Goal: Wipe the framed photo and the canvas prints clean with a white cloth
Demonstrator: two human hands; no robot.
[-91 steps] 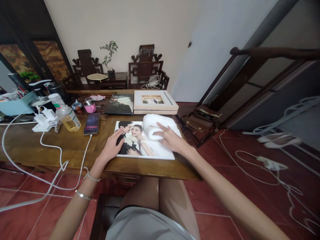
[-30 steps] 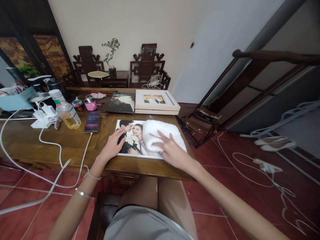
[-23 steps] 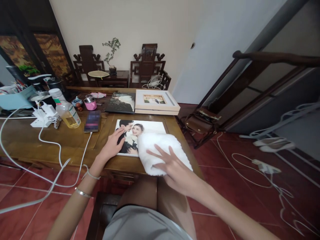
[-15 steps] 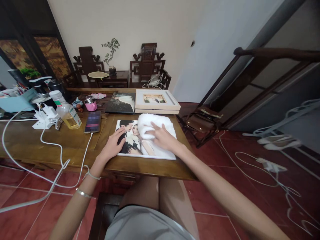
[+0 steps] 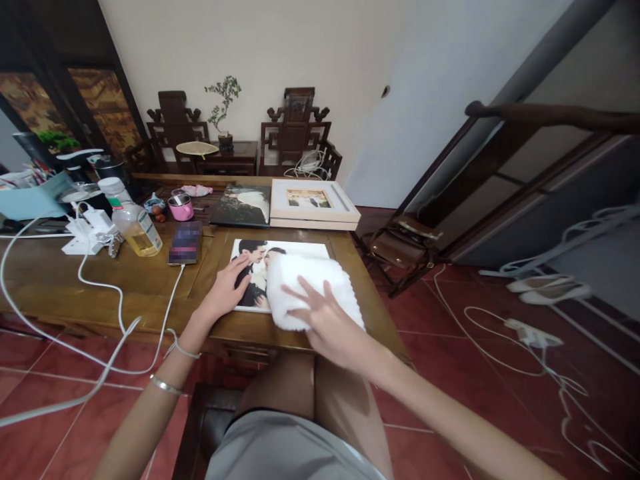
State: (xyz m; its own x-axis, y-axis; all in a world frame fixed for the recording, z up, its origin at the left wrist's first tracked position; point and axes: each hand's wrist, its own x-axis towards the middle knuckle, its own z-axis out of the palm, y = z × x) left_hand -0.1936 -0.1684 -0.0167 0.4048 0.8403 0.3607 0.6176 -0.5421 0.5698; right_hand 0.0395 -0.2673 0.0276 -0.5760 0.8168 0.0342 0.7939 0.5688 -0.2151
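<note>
A wedding photo album [image 5: 254, 288], or a flat photo panel with a glossy picture of a couple, lies on the wooden table. My left hand [image 5: 226, 288] rests flat on its left edge, fingers spread and holding nothing. Over the right half, my right hand [image 5: 333, 323] grips a folded white fluffy towel [image 5: 320, 268] from above, pressing it down with the fingers apart. The towel hides most of the picture's right side and hangs slightly past the near edge.
Behind lie a dark photo album [image 5: 243, 203] and a cream framed box [image 5: 320, 203]. Leftward are a phone [image 5: 185, 243] on a charging cable, a bottle of yellow liquid [image 5: 140, 230], a pink cup [image 5: 181, 207] and a white power strip [image 5: 87, 230]. A wooden chair [image 5: 400, 247] stands right.
My right hand has dragged the towel toward me across the picture, uncovering the far right corner and covering the near one. My left hand has stayed in place.
</note>
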